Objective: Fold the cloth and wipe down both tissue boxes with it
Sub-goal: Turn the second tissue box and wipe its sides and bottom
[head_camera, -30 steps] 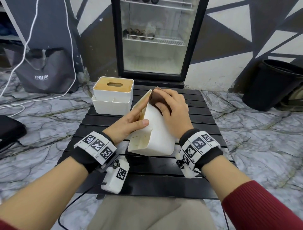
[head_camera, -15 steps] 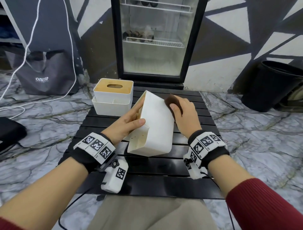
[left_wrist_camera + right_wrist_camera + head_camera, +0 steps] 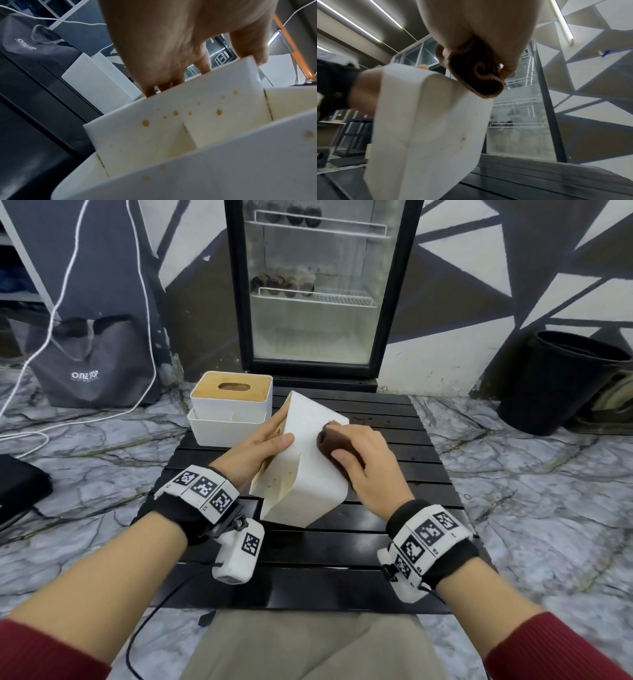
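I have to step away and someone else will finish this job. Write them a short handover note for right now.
Left hand: grips the tipped tissue box, steadying it on the black slatted table.
Right hand: presses the folded brown cloth against that box's upturned white side.
Second tissue box, wooden lid, stands upright at the table's far left, untouched by either hand.
Done: cloth folded, first box being wiped.
Left: brown spots inside its front compartments; then the second box.

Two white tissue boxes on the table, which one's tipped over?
The near tissue box, tilted between both hands: the left hand steadies it while the right hand presses the brown cloth on it. The far tissue box stands upright, wooden lid up.
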{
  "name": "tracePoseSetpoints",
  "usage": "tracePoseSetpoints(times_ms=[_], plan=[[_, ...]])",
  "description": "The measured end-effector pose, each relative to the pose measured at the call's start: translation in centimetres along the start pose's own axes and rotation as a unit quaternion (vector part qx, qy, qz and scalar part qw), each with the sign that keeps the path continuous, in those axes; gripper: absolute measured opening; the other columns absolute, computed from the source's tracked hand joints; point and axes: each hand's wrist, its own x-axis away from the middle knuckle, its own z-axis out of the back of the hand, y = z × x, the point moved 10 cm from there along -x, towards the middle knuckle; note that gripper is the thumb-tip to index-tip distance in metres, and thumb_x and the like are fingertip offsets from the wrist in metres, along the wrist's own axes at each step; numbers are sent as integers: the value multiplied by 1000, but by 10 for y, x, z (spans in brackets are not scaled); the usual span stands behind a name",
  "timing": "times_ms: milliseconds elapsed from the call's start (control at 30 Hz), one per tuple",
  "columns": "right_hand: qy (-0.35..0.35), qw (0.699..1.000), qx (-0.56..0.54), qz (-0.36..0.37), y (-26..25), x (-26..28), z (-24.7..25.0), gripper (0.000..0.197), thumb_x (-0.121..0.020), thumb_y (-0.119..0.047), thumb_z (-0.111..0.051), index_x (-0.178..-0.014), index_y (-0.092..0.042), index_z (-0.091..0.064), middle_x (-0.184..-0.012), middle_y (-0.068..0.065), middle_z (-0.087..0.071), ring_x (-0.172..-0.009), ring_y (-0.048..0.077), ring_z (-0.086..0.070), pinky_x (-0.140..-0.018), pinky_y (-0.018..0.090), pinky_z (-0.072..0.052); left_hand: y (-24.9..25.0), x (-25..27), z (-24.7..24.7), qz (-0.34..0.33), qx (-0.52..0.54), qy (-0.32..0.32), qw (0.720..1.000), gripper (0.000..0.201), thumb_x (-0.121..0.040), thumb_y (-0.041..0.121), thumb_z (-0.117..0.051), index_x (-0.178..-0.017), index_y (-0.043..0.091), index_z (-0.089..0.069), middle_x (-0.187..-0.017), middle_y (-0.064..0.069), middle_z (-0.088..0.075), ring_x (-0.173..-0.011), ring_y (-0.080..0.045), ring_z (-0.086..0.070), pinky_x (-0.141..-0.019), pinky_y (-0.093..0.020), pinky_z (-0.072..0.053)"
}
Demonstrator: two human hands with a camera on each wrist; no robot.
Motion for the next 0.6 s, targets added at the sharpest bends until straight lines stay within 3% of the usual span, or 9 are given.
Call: tracePoseSetpoints(times_ms=[167, 233, 367, 600], plan=[[-37, 997, 54, 41, -24, 9, -13, 38, -88, -26, -46, -125, -22, -54, -123, -1, -56, -109, 24, -48, -90, 42, -38, 0, -7, 3, 17, -11, 16, 1000, 69, -84, 34, -50, -147, 36, -23, -145, 8, -44, -128, -12, -47, -104, -33, -38], [-32, 995, 79, 55, -29, 15, -18, 38, -89, -27, -47, -127, -22, -53, -126, -1, -55, -113, 23, -47, -91, 41, -37, 1, -7, 3, 16, -13, 16, 1000, 68, -85, 35, -49, -147, 37, -23, -145, 7, -43, -129, -14, -46, -105, -35, -37], [-17, 996, 65, 61, -30, 17, -22, 38, -89, -23, -50, -126, -21, -54, -126, -1, -55, -114, 23, -48, -93, 43, -38, 1, -6, 1, 17, -3, 6, 1000, 66, -86, 33, -47, -147, 36, -22, -144, 8, -44, -125, -11, -50, -94, -26, -45], [14, 999, 25, 39, -24, -1, -16, 38, -88, -17, -54, -125, -20, -55, -125, 2, -54, -114, 23, -44, -93, 44, -37, 3, 1, -12, 7, -14, -26, 1000, 67, -88, 24, -49, -148, 33, -20, -138, 11, -49, -120, -5, -53, -88, -17, -47]])
